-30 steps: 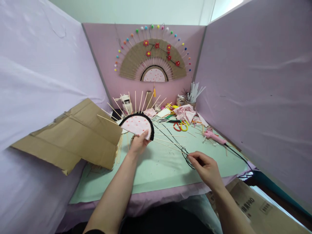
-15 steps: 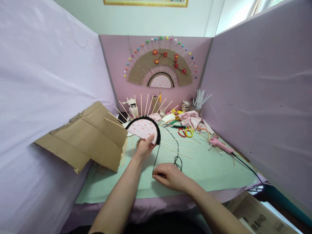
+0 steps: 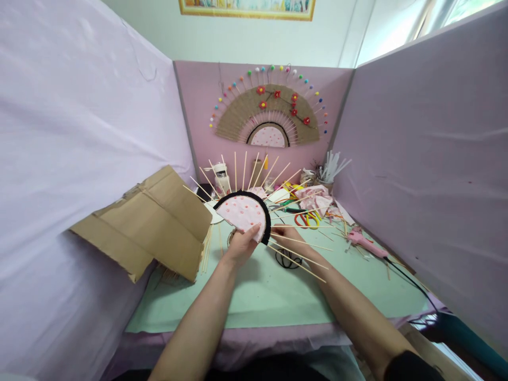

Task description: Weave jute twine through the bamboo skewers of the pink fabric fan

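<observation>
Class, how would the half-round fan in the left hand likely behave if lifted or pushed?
The half-round fan is probably light, since the left hand holds it near just one end. Its dotted middle looks fairly stiff, spreading without visible sagging. The bare sticks seem fragile: long and thin, they might bend or snap if pushed.

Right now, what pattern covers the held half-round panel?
The panel has reddish dots on pale pink, visible in the head view.
</observation>
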{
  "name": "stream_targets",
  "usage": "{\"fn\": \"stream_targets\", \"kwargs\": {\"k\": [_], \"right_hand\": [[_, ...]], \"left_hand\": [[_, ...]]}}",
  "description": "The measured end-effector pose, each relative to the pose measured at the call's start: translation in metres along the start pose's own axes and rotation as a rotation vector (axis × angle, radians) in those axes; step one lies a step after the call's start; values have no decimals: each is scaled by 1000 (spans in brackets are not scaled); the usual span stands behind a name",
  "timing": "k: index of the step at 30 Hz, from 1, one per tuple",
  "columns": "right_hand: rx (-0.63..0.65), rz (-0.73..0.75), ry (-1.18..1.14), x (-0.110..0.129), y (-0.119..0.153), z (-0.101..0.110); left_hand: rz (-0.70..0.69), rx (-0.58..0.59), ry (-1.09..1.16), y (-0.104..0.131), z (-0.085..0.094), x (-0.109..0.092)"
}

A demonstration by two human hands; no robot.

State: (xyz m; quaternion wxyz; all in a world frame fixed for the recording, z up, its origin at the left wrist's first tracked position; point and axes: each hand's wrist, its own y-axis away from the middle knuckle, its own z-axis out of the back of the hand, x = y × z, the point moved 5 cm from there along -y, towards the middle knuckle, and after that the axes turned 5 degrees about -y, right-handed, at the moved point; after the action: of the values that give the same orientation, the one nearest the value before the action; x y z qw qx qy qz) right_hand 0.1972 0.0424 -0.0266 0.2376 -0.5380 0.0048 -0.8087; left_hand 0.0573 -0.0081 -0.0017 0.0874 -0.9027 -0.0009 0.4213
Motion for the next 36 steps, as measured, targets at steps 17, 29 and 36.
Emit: {"fn": "stream_targets", "kwargs": {"k": [17, 29, 36], "right_hand": [[-508, -8, -225, -25, 11, 42], [129, -305, -364, -30, 35, 57], [321, -374, -420, -37, 69, 77]], "left_hand": [[250, 71, -62, -2, 6, 17], [221, -40, -78, -8, 17, 12], [214, -30, -124, -9, 18, 13]]}}
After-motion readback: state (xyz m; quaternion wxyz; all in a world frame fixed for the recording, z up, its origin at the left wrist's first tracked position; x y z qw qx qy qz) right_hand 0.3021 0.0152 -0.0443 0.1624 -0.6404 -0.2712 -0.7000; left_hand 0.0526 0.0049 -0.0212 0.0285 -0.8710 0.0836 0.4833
